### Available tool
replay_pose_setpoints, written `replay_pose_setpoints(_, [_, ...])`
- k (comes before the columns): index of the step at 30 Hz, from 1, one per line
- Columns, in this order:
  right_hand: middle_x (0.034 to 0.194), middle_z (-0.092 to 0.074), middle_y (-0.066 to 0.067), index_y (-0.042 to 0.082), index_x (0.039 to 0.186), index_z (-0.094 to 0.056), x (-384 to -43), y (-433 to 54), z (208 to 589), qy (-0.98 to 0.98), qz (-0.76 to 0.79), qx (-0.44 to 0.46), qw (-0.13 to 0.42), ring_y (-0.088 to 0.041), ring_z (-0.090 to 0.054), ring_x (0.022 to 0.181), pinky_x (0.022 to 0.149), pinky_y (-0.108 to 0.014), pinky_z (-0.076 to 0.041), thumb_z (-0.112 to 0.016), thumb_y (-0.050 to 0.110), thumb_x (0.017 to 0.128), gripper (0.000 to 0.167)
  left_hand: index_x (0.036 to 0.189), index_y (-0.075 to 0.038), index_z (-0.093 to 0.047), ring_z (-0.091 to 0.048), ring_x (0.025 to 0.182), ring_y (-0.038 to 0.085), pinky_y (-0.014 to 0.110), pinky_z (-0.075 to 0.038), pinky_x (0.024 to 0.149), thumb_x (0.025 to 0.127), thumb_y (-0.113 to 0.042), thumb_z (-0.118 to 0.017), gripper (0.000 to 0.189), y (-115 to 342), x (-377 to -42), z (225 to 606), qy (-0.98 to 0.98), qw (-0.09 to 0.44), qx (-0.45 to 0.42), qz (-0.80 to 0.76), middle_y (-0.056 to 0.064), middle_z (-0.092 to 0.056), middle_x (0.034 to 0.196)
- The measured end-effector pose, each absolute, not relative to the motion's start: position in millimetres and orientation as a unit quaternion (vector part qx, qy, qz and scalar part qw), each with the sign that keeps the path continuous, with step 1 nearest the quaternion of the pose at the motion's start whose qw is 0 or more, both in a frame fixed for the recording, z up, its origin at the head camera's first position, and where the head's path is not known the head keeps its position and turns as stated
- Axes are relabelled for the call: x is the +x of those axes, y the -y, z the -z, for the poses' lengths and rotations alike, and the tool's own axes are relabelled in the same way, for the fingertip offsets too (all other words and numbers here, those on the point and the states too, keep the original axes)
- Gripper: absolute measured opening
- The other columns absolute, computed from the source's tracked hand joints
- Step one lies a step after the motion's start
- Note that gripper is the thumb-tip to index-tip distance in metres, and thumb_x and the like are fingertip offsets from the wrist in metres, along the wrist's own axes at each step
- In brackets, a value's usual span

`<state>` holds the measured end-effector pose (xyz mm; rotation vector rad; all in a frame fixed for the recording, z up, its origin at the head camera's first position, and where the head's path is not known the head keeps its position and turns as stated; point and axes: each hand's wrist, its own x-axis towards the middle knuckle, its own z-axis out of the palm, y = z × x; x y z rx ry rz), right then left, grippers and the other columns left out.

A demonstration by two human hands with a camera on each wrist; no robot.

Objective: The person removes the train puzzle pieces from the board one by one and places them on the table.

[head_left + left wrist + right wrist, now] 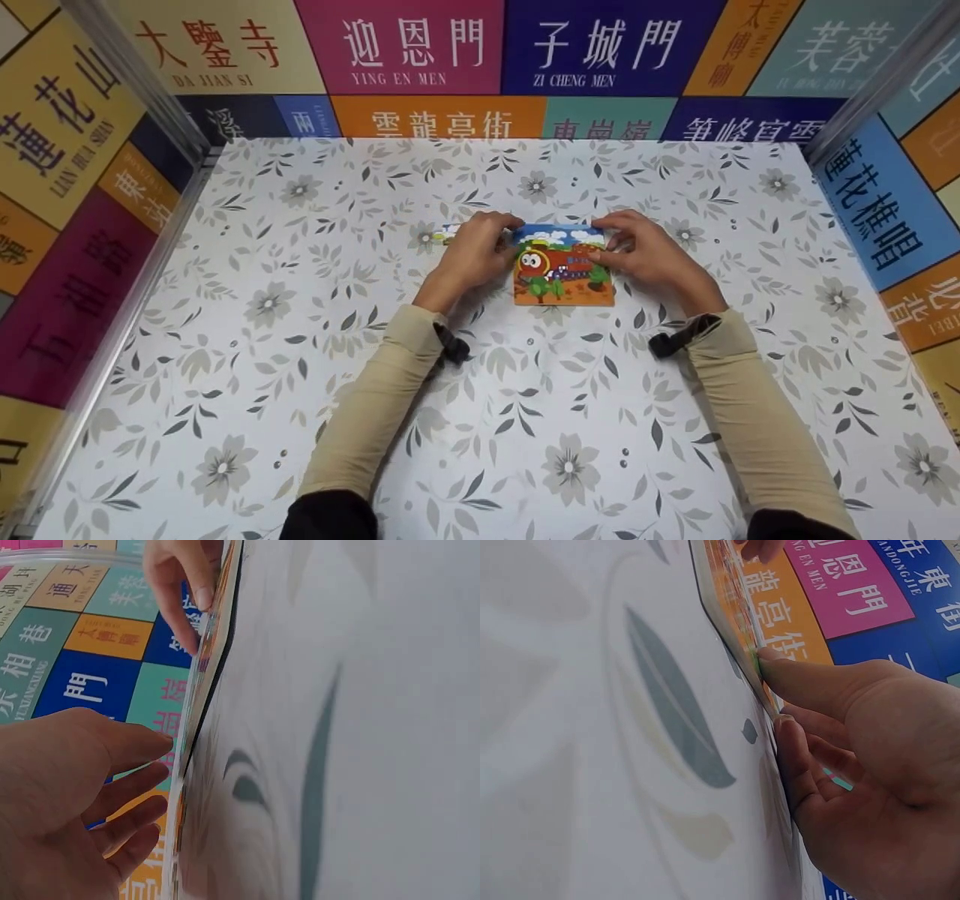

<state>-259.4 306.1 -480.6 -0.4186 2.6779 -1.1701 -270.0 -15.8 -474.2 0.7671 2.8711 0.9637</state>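
A square picture board [564, 281] with a cartoon red train lies on the table, orange at its near edge and blue sky at the far edge. At its right side my right hand [649, 251] pinches the edge, the thumb [802, 679] on the printed face and the fingers at the rim. My left hand [476, 251] is by the upper left corner; in the left wrist view its fingers [127, 821] are loosely extended and hold nothing. Partly hidden behind the left hand is a second colourful printed piece [448, 234].
A white table [360, 420] with a grey leaf and flower print spreads all around. Panels with large coloured lettering [420, 45] rise at the back, left and right. Dark bands with small black devices [454, 345] sit at both wrists.
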Motion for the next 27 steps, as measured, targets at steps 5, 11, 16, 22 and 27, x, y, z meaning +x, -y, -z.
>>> replay_pose_setpoints(5, [0.151, -0.055, -0.009, 0.009, 0.151, -0.063, -260, -306, 482, -0.901, 0.400, -0.144, 0.092, -0.026, -0.063, 0.113, 0.091, -0.018, -0.049, -0.082, 0.022, 0.099, 0.057, 0.140, -0.009, -0.071, -0.065, 0.131, 0.029, 0.046, -0.051, 0.115, 0.103, -0.023, -0.074, 0.040, 5, -268, 474, -0.931, 0.006, 0.243, -0.272, 0.010, -0.073, 0.138])
replay_pose_setpoints(11, [0.152, -0.054, -0.012, 0.008, 0.152, -0.061, -258, -306, 480, -0.901, 0.398, -0.149, 0.091, -0.029, -0.062, 0.114, 0.092, -0.022, -0.048, -0.081, 0.023, 0.100, 0.058, 0.140, -0.012, -0.071, -0.066, 0.127, 0.030, 0.048, -0.054, 0.110, 0.103, -0.026, -0.075, 0.040, -3, -267, 470, -0.949, -0.001, 0.239, -0.207, 0.009, -0.074, 0.135])
replay_pose_setpoints(16, [0.152, -0.055, -0.010, 0.010, 0.153, -0.061, -258, -307, 480, -0.903, 0.395, -0.142, 0.093, -0.028, -0.063, 0.115, 0.092, -0.023, -0.048, -0.080, 0.024, 0.100, 0.058, 0.143, -0.014, -0.069, -0.064, 0.128, 0.029, 0.049, -0.052, 0.110, 0.104, -0.029, -0.074, 0.042, -7, -266, 464, -0.958, 0.010, 0.238, -0.161, 0.008, -0.073, 0.139])
replay_pose_setpoints(22, [0.152, -0.055, -0.009, 0.010, 0.152, -0.062, -259, -306, 481, -0.904, 0.393, -0.138, 0.092, -0.027, -0.063, 0.114, 0.092, -0.023, -0.049, -0.081, 0.024, 0.100, 0.058, 0.143, -0.014, -0.068, -0.063, 0.130, 0.028, 0.050, -0.050, 0.110, 0.105, -0.034, -0.074, 0.044, -9, -266, 461, -0.961, 0.025, 0.237, -0.137, 0.006, -0.073, 0.138])
replay_pose_setpoints(27, [0.152, -0.055, -0.009, 0.010, 0.152, -0.062, -260, -307, 482, -0.904, 0.394, -0.138, 0.090, -0.028, -0.064, 0.114, 0.093, -0.024, -0.049, -0.082, 0.023, 0.099, 0.058, 0.143, -0.015, -0.068, -0.063, 0.130, 0.026, 0.049, -0.049, 0.111, 0.104, -0.035, -0.075, 0.045, -9, -266, 459, -0.962, 0.027, 0.231, -0.140, 0.004, -0.073, 0.138])
